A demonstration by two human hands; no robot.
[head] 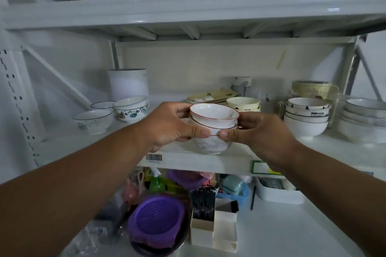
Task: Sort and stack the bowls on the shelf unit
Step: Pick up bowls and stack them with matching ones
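Both hands: left hand (167,126) and right hand (258,131) grip the red-rimmed bowl stack (213,129) at frame centre.
Hidden: fingers behind stack.
Shelf (208,162): lower-frame clutter blurred.

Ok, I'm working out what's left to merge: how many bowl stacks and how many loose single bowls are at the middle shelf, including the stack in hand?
Stacks: 5 (red-rimmed stack, floral stack, cream stack, black-marked white stack, far-right white stack)
Single bowls: 2 (front blue-rimmed bowl, back blue-rimmed bowl)
Total: 7
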